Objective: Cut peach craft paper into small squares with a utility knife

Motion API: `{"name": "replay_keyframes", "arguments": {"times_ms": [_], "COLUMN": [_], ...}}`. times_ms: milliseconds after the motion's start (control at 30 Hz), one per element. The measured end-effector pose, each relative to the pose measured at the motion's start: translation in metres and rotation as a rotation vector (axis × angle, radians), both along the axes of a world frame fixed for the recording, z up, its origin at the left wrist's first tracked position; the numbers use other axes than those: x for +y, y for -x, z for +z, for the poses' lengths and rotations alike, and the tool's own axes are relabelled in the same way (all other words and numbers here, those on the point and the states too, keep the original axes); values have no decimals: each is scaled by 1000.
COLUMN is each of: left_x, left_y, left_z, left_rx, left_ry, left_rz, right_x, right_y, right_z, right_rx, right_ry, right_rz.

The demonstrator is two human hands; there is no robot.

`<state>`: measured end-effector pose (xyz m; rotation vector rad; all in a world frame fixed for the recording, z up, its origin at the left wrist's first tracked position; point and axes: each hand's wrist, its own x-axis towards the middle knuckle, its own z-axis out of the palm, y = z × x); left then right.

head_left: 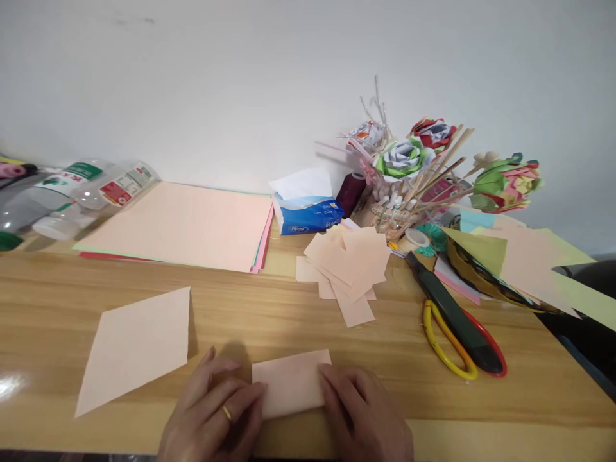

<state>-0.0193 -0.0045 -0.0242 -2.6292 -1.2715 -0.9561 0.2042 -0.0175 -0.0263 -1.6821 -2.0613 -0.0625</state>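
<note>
A small folded peach paper [292, 382] lies on the wooden table [289, 308] near its front edge. My left hand [212, 410], with a ring on one finger, presses its fingers onto the paper's left edge. My right hand [368, 414] presses fingertips onto the paper's right edge. Both hands lie with fingers stretched flat on the paper. A larger slanted peach sheet [137, 346] rests to the left of my left hand.
A stack of coloured sheets [187, 224], a tissue pack [308, 215], several cut peach squares [349, 269], scissors [457, 327], paper flowers on sticks in a jar [409, 186] and plastic bottles [72, 192] lie further back. More paper [529, 263] is at right.
</note>
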Motion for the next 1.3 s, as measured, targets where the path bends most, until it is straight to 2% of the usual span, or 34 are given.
{"name": "replay_keyframes", "arguments": {"times_ms": [200, 567, 867, 1000, 1133, 1300], "left_x": [6, 6, 7, 4, 6, 6], "left_y": [-1, 13, 10, 10, 13, 12], "left_z": [3, -10, -12, -14, -14, -14], "left_rx": [11, 132, 139, 108, 170, 139], "left_ry": [-56, -79, -79, -32, -78, -44], "left_rz": [-3, -73, -73, -16, -68, -39], "right_x": [1, 1, 1, 1, 0, 0], "right_y": [-1, -1, 0, 0, 0, 2], "right_z": [-2, 0, -4, -6, -7, -9], "right_rx": [-4, 7, 15, 29, 24, 57], "right_ry": [-16, -47, -85, -101, -81, -95], "right_rz": [6, 1, 10, 12, 11, -7]}}
